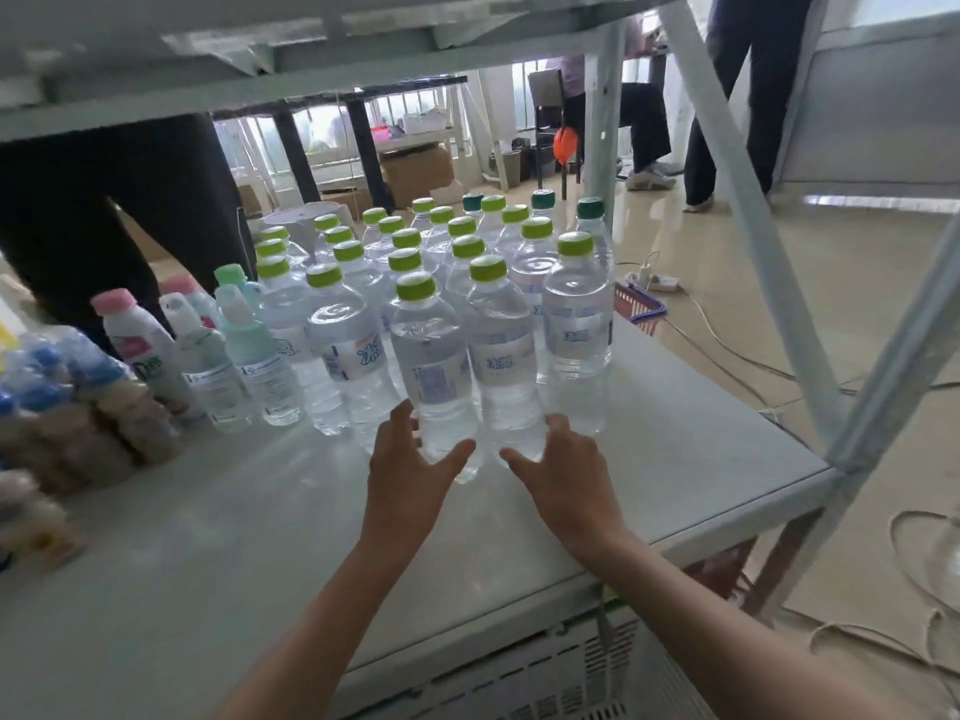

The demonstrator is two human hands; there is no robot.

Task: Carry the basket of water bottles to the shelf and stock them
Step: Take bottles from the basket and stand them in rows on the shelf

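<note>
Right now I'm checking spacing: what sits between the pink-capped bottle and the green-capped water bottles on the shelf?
In the head view, two small clear bottles with pale caps stand between the pink-capped bottle and the green-capped water bottles.

I see pink-capped milky bottles [136, 339] and small clear bottles with pale green caps [248, 350] standing far left of where the grips are, with a shrink-wrapped pack of blue-capped bottles [78, 402] beyond them. Far past the grips, cardboard boxes [415, 171] sit on the floor, and a white power strip [655, 281] with trailing cables lies off to the right.
</note>
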